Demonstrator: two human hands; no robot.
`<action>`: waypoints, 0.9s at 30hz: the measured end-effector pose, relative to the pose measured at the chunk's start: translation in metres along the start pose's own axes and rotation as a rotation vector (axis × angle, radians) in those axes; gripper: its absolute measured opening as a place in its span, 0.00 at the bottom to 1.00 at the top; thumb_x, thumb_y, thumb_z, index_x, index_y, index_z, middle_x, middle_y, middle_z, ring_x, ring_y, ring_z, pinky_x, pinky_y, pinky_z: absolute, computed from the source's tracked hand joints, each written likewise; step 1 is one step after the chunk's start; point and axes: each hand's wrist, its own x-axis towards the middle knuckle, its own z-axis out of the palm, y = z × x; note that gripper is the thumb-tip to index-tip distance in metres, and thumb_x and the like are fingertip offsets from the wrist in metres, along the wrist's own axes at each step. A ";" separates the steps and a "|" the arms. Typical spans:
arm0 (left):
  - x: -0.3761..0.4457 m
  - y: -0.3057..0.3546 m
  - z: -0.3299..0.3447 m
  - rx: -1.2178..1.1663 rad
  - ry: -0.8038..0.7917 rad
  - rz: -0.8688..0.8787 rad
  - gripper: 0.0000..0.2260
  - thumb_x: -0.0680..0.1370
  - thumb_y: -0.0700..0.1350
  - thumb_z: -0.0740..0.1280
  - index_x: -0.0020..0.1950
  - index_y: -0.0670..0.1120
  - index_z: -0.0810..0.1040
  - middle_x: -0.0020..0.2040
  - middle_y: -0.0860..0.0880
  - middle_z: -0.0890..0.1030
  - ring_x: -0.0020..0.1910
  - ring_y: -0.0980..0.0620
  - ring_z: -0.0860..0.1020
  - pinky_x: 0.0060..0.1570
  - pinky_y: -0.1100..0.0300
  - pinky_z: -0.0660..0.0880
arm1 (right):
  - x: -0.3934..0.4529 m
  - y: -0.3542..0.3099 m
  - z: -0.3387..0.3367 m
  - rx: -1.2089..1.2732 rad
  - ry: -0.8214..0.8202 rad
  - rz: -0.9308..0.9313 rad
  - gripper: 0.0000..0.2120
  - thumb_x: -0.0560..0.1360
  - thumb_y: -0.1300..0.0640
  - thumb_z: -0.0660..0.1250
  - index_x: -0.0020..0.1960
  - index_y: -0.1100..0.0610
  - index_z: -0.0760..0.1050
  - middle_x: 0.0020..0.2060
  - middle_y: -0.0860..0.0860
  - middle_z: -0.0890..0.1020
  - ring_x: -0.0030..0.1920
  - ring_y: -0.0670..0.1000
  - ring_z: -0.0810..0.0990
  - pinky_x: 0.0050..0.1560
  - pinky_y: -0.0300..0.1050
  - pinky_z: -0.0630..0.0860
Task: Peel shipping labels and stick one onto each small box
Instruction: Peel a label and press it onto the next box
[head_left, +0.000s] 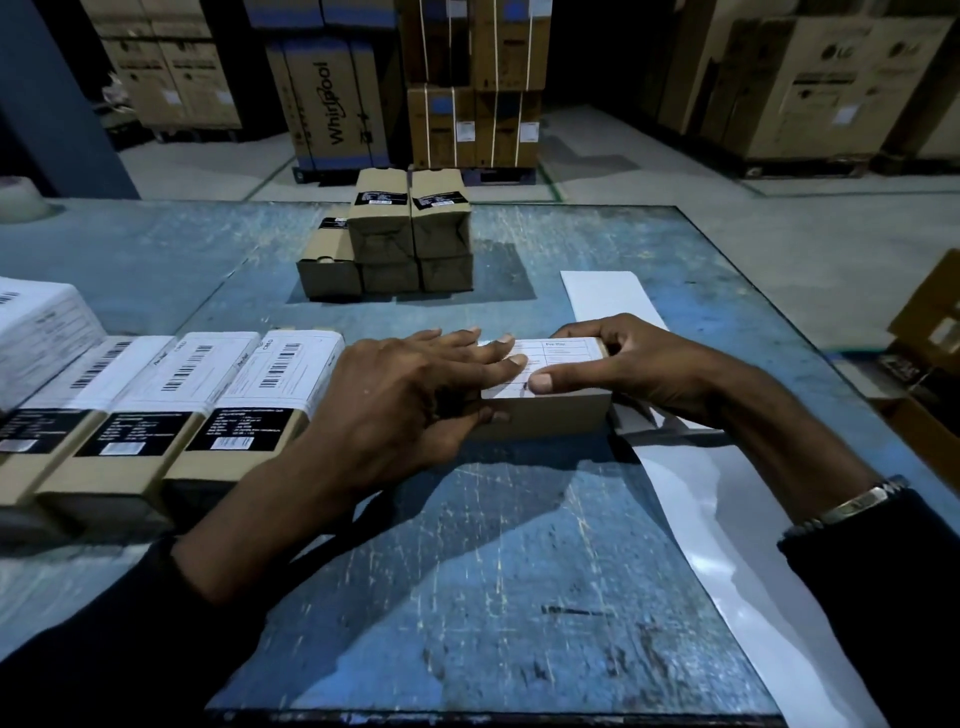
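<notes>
A small brown box (550, 413) lies on the blue table (509, 571) in the middle, with a white shipping label (563, 358) on its top. My left hand (410, 400) lies flat over the box's left part, straight fingers pressing the label, thumb against the front face. My right hand (628, 364) holds the box's right end, thumb pressing the label's front edge and fingers curled round the far side. A row of labelled boxes (171, 410) lies at the left. A stack of small brown boxes without white labels (389, 239) stands farther back.
A long white backing strip (727, 545) runs from the far right of the table under my right arm to the near edge. Large cartons (337, 104) stand on the warehouse floor behind. A cardboard box (930, 332) sits off the table's right edge.
</notes>
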 end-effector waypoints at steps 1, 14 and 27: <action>0.000 0.000 0.000 -0.019 -0.001 -0.011 0.22 0.77 0.56 0.72 0.71 0.57 0.80 0.71 0.57 0.78 0.72 0.55 0.76 0.71 0.47 0.76 | 0.000 -0.001 0.000 -0.009 0.007 -0.005 0.20 0.67 0.49 0.80 0.55 0.57 0.87 0.51 0.52 0.89 0.50 0.46 0.84 0.51 0.38 0.76; 0.004 0.018 0.001 -0.062 0.099 -0.209 0.18 0.79 0.68 0.62 0.62 0.64 0.84 0.64 0.63 0.81 0.67 0.62 0.79 0.65 0.52 0.80 | 0.002 0.003 -0.004 -0.077 0.001 -0.062 0.20 0.67 0.46 0.79 0.55 0.56 0.86 0.45 0.48 0.88 0.45 0.42 0.82 0.42 0.33 0.73; 0.005 0.012 -0.002 -0.015 0.079 -0.177 0.20 0.76 0.70 0.64 0.61 0.65 0.85 0.63 0.63 0.83 0.61 0.63 0.82 0.52 0.54 0.84 | 0.003 0.008 -0.003 -0.101 0.060 -0.199 0.24 0.67 0.46 0.81 0.60 0.54 0.87 0.55 0.50 0.89 0.59 0.55 0.86 0.66 0.55 0.80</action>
